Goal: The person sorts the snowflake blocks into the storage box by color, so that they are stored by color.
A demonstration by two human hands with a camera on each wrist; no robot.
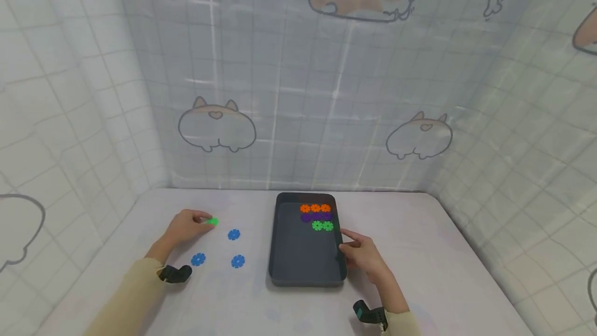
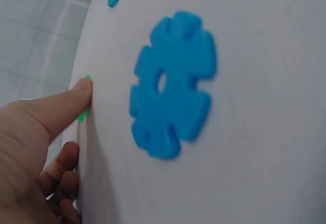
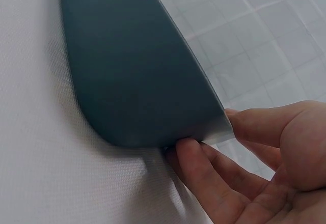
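Observation:
My left hand (image 1: pixel 187 226) pinches a green interlocking disc (image 1: pixel 213 221) between thumb and fingers, at the left of the table. In the left wrist view the thumb covers most of that green disc (image 2: pixel 83 115). Close by lie three blue notched discs, one right of the hand (image 1: pixel 234 234) and two nearer the front; one blue disc (image 2: pixel 196 102) looms large in the left wrist view. My right hand (image 1: pixel 363 255) grips the right side of a dark grey tray (image 1: pixel 272 258). In the right wrist view its thumb is on the tray's (image 3: pixel 127 66) rim and its fingers are at the underside.
Inside the tray, toward its back right, three orange discs (image 1: pixel 315 208) form a row. Purple discs (image 1: pixel 306 218) sit in front of them, then two green discs (image 1: pixel 322 226). A tiled-pattern sheet (image 1: pixel 298 92) stands behind and beside the white table (image 1: pixel 420 258).

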